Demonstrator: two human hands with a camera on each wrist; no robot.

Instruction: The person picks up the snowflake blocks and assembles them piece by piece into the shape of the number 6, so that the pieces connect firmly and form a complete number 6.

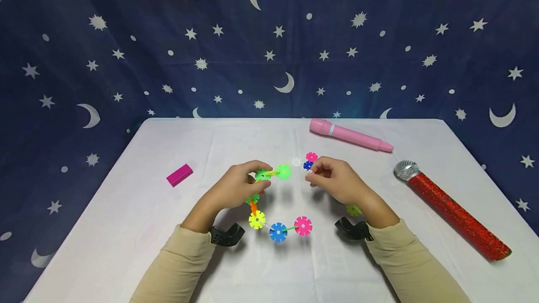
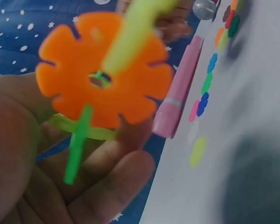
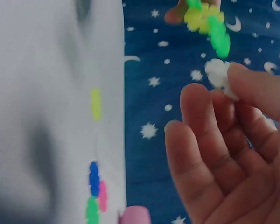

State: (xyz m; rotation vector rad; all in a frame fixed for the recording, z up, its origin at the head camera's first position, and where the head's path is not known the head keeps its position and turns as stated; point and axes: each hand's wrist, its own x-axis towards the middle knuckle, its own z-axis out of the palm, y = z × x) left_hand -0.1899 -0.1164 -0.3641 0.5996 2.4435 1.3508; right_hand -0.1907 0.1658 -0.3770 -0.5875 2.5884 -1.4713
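Note:
My left hand (image 1: pixel 236 186) pinches a chain of interlocked, notched snowflake discs, held above the white table. The chain curves down and right through green, orange and yellow discs, a blue disc (image 1: pixel 278 232) and a pink disc (image 1: pixel 303 226). Its upper end, a bright green disc (image 1: pixel 284 171), points toward my right hand (image 1: pixel 343 183). Close to the left wrist camera is an orange disc (image 2: pixel 65 72) of the chain, with the fingers curled behind. Between thumb and fingertips my right hand pinches a white snowflake disc (image 3: pixel 216 73), apart from the chain.
Loose discs lie beyond my right hand, including a pink disc (image 1: pixel 312 156) and a white disc (image 1: pixel 296 162). A pink rod (image 1: pixel 353 136) lies farther back, a red glittery microphone (image 1: pixel 459 216) at right, a magenta block (image 1: pixel 179 175) at left. A starry curtain (image 1: pixel 236 46) hangs behind.

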